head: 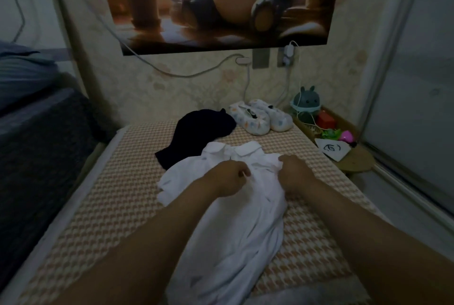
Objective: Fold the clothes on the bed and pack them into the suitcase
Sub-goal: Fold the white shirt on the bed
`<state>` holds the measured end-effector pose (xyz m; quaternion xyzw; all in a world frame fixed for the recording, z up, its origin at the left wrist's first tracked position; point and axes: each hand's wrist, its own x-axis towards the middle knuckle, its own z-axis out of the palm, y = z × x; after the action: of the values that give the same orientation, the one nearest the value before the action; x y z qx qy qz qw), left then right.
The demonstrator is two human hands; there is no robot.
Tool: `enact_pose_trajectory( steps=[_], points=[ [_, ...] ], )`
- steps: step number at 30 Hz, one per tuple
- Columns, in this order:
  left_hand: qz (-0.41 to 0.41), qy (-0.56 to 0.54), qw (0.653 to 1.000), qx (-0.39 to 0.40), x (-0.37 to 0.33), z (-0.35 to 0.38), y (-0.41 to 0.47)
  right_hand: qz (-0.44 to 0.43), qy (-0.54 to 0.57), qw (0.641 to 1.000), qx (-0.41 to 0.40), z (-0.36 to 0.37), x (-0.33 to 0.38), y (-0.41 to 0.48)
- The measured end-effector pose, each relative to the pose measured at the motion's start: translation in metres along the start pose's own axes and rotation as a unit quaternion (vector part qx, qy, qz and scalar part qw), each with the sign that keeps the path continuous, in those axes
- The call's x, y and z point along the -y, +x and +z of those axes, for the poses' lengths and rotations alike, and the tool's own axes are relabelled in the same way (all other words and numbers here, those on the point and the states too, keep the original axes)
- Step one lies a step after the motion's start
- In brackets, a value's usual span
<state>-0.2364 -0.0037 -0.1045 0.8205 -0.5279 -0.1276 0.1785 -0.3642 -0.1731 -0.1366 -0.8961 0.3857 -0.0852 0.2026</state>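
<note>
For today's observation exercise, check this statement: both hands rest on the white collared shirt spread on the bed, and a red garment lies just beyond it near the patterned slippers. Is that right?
Not quite. The garment beyond the white collared shirt is black, not red, as the head view shows. The rest stands: the left hand and right hand rest on the shirt on the bed, with the patterned slippers nearby.

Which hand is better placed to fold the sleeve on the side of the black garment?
The left hand. It rests on the white shirt nearer that sleeve and the black garment; the right hand grips the opposite shoulder and would have to cross over.
</note>
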Motion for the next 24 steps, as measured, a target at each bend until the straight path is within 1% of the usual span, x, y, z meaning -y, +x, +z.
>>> enact_pose_trajectory(
  steps=[2,4,6,7,8,9,10,11,12,13,14,16,17,18,19,20,21,22,23,24],
  points=[
    [0.007,0.005,1.000,-0.027,0.001,0.020,0.028,0.054,-0.068,0.996,0.021,0.004,-0.008,0.022],
    [-0.012,0.046,0.999,0.001,0.006,0.038,0.050,0.085,-0.102,0.990,0.037,0.009,-0.013,0.042],
    [-0.032,0.058,0.997,0.050,0.015,0.049,0.061,0.083,-0.116,0.987,0.073,0.018,-0.014,0.057],
    [-0.035,0.049,0.995,0.077,0.019,0.052,0.062,0.068,-0.106,0.989,0.077,0.022,-0.014,0.065],
    [-0.030,0.045,0.994,0.095,0.024,0.054,0.062,0.042,-0.066,0.995,0.063,0.025,-0.013,0.071],
    [-0.022,0.052,0.994,0.095,0.028,0.054,0.062,0.023,0.011,0.999,0.036,0.022,-0.011,0.074],
    [-0.015,0.063,0.995,0.082,0.032,0.054,0.061,0.012,0.104,0.995,0.003,0.017,-0.008,0.078],
    [-0.008,0.064,0.996,0.065,0.034,0.053,0.059,0.009,0.166,0.986,-0.029,0.011,-0.008,0.081],
    [-0.005,0.052,0.997,0.049,0.035,0.052,0.059,0.001,0.181,0.982,-0.056,0.003,-0.011,0.085],
    [-0.004,0.026,0.999,0.034,0.034,0.051,0.060,-0.004,0.138,0.987,-0.075,-0.004,-0.016,0.088],
    [-0.005,-0.007,1.000,0.013,0.032,0.049,0.060,-0.008,0.052,0.993,-0.107,-0.009,-0.024,0.087],
    [0.015,-0.055,0.996,-0.071,0.032,0.045,0.062,-0.027,-0.106,0.976,-0.188,-0.007,-0.040,0.086],
    [0.039,-0.050,0.990,-0.129,0.035,0.042,0.065,-0.045,-0.152,0.970,-0.184,-0.002,-0.048,0.086],
    [0.058,-0.034,0.981,-0.182,0.042,0.038,0.069,-0.044,-0.168,0.972,-0.158,0.001,-0.051,0.084],
    [0.059,-0.010,0.974,-0.220,0.050,0.034,0.073,-0.031,-0.180,0.976,-0.117,0.000,-0.048,0.082],
    [0.048,0.010,0.968,-0.246,0.059,0.029,0.077,-0.023,-0.170,0.983,-0.070,-0.002,-0.045,0.081],
    [0.028,0.031,0.964,-0.262,0.066,0.024,0.081,-0.031,-0.138,0.988,-0.059,-0.005,-0.040,0.081],
    [0.005,0.049,0.961,-0.271,0.071,0.019,0.083,-0.056,-0.086,0.992,-0.071,-0.008,-0.033,0.082],
    [-0.016,0.057,0.959,-0.276,0.078,0.016,0.087,-0.089,-0.005,0.992,-0.094,-0.008,-0.026,0.082],
    [-0.032,0.045,0.962,-0.269,0.084,0.015,0.091,-0.120,0.069,0.985,-0.104,-0.007,-0.017,0.083]
  ],
)
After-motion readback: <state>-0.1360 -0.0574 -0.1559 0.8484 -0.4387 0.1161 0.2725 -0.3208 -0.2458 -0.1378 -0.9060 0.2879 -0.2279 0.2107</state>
